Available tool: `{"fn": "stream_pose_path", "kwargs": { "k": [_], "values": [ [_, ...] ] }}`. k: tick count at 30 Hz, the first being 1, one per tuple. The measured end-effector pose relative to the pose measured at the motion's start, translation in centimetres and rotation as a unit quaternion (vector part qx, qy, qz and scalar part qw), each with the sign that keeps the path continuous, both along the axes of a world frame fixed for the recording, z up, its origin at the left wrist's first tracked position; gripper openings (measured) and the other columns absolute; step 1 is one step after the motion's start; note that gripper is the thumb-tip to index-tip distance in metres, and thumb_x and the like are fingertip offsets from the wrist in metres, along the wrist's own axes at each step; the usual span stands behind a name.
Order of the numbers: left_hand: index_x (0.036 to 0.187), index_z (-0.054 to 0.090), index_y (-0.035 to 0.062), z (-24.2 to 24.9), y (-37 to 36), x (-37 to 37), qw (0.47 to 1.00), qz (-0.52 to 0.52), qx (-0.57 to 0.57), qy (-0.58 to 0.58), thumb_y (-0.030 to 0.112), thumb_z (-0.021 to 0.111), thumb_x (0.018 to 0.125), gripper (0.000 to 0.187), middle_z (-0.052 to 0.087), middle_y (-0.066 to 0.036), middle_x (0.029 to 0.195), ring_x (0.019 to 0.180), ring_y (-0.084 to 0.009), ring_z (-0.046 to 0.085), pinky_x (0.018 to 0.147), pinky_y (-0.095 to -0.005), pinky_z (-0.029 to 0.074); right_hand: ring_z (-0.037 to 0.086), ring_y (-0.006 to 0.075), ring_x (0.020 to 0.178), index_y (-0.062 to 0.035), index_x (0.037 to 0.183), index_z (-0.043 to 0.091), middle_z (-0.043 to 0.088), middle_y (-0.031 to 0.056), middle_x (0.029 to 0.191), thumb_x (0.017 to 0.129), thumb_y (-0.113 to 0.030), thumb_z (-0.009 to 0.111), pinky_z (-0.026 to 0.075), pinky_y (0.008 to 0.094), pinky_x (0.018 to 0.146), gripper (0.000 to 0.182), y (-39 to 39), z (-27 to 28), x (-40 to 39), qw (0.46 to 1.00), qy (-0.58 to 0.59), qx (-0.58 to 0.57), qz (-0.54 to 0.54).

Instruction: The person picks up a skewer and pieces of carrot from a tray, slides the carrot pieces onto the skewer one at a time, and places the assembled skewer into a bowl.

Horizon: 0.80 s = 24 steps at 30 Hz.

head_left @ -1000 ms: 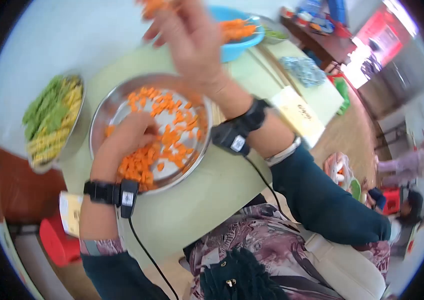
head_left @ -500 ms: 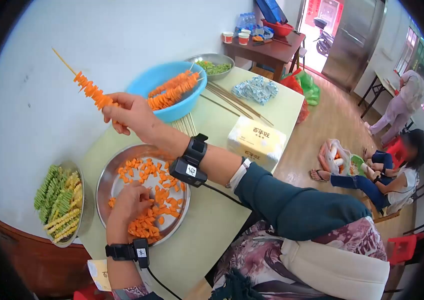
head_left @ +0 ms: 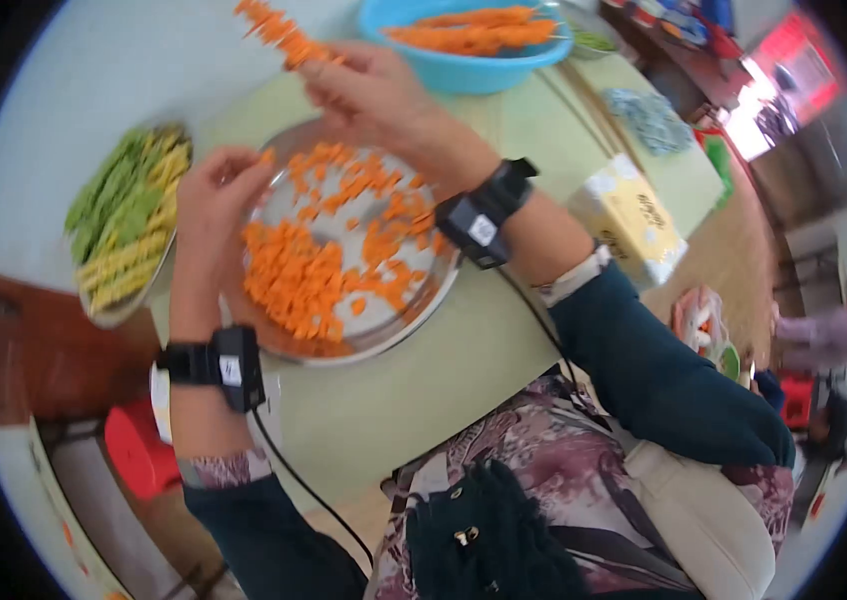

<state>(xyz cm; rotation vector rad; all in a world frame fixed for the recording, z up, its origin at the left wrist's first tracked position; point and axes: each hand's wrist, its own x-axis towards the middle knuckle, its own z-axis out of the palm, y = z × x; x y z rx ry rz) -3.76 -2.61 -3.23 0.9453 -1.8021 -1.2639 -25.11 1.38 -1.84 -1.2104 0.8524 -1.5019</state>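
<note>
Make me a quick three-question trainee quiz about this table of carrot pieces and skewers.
1. True or false: the right hand holds a skewer of carrot pieces.
2. What does the left hand pinch? A) a carrot piece B) a green bean C) a tissue
3. Fill in: finished carrot skewers lie in the ____ bowl.

Key: 1 true; 2 A; 3 blue. The loose carrot pieces lie in the metal tray.
</note>
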Motion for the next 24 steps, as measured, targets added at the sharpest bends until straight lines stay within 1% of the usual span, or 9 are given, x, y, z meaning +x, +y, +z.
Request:
{"fn": "stream_pose_path", "kwargs": {
  "k": [2,6,10,12,13,14,16,20,24],
  "values": [
    [0.092,0.065,0.0000,0.3,0.2,0.1,0.999,0.012,0.021,0.033,0.009,0.068,0.081,0.014,0.062,-0.003,0.074,0.065,-0.0089,0.059,0.058,-0.0210,0.045,0.047,0.0064,0.048,-0.0040,0.078,0.058,0.053,0.0006,0.062,0.088,-0.029,0.064,0.035,0.0220,0.042,0.027,-1.1,-1.7,0.4,0.996,0.075,-0.055,-0.005],
    [0.093,0.065,-0.0001,-0.2,-0.4,0.3,0.997,0.016,0.028,0.070,0.011,0.069,0.081,0.017,0.064,-0.003,0.076,0.065,-0.0092,0.060,0.059,-0.0214,0.046,0.047,0.0064,0.049,-0.0035,0.079,0.058,0.053,0.0004,0.062,0.089,-0.028,0.062,0.035,0.0212,0.043,0.027,-1.1,-2.0,0.4,0.997,0.057,-0.051,0.026],
    [0.099,0.065,-0.0001,-0.3,-0.9,0.8,0.994,-0.001,0.047,0.098,0.013,0.067,0.085,0.019,0.067,-0.007,0.084,0.071,-0.0126,0.063,0.064,-0.0223,0.049,0.048,0.0061,0.050,-0.0024,0.091,0.060,0.052,-0.0004,0.062,0.090,-0.025,0.060,0.037,0.0207,0.044,0.023,0.3,-1.3,0.4,0.996,0.066,-0.048,0.029],
    [0.100,0.064,-0.0002,0.0,-1.0,0.7,0.991,0.012,0.065,0.115,0.011,0.065,0.086,0.018,0.066,-0.008,0.086,0.073,-0.0132,0.063,0.064,-0.0234,0.049,0.046,0.0032,0.057,-0.0020,0.101,0.059,0.051,-0.0019,0.070,0.093,-0.019,0.055,0.033,0.0187,0.047,0.019,1.0,-1.1,0.3,0.995,0.095,-0.019,0.025],
    [0.100,0.064,-0.0002,0.1,-1.0,0.7,0.991,0.011,0.055,0.124,0.011,0.065,0.086,0.018,0.066,-0.008,0.086,0.073,-0.0132,0.063,0.064,-0.0234,0.049,0.047,0.0040,0.056,-0.0004,0.120,0.055,0.053,-0.0016,0.070,0.092,-0.017,0.056,0.035,0.0188,0.048,0.033,1.5,-0.9,0.0,0.988,0.157,-0.010,0.009],
    [0.100,0.064,-0.0002,0.1,-0.9,0.7,0.988,0.023,0.079,0.132,0.010,0.064,0.087,0.017,0.066,-0.009,0.086,0.073,-0.0137,0.063,0.064,-0.0240,0.049,0.047,0.0040,0.056,-0.0004,0.120,0.055,0.053,-0.0016,0.070,0.092,-0.017,0.056,0.035,0.0188,0.048,0.033,2.1,-0.8,-0.3,0.985,0.168,-0.024,0.008],
    [0.101,0.063,-0.0003,0.1,-1.1,0.7,0.983,0.036,0.087,0.158,0.010,0.063,0.087,0.017,0.066,-0.009,0.087,0.074,-0.0142,0.063,0.064,-0.0246,0.049,0.046,0.0042,0.054,-0.0002,0.131,0.048,0.053,-0.0020,0.069,0.091,-0.015,0.058,0.037,0.0194,0.047,0.044,3.0,-0.9,-0.7,0.970,0.242,0.003,0.017],
    [0.100,0.063,-0.0007,0.0,-1.2,1.1,0.970,0.034,0.103,0.218,0.009,0.063,0.087,0.016,0.067,-0.009,0.088,0.077,-0.0155,0.065,0.063,-0.0250,0.050,0.050,0.0044,0.053,-0.0046,0.133,0.049,0.060,0.0009,0.071,0.089,-0.019,0.062,0.043,0.0205,0.048,0.048,3.6,-2.6,-1.7,0.961,0.277,0.025,-0.001],
    [0.095,0.065,-0.0017,0.1,-1.2,1.2,0.966,0.056,0.100,0.232,0.006,0.064,0.085,0.013,0.067,-0.009,0.089,0.080,-0.0167,0.065,0.065,-0.0256,0.053,0.052,0.0054,0.053,-0.0108,0.140,0.040,0.062,0.0027,0.078,0.090,-0.017,0.061,0.044,0.0213,0.048,0.055,3.9,-1.6,-1.3,0.948,0.318,0.002,0.007]
  ]
}}
